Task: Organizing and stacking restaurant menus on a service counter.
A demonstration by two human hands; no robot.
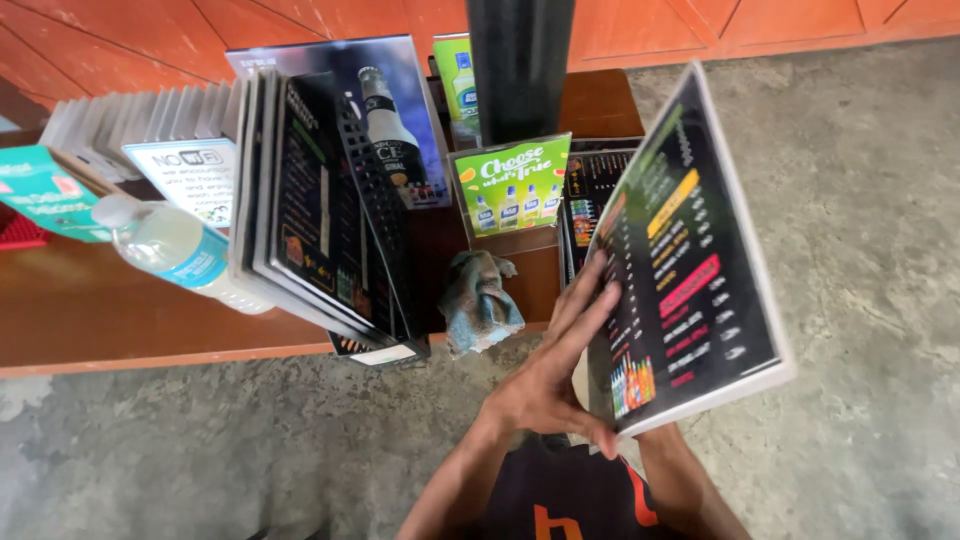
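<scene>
Your left hand point(560, 375) lies flat, fingers spread, on a menu point(690, 270); your right hand, hidden behind it, probably grips it. A bottle point(175, 250) holds water.

One head-worn view looks steeply down, close over the hands; the wooden table point(120, 320) fills upper left, concrete floor point(860, 250) the right.
</scene>
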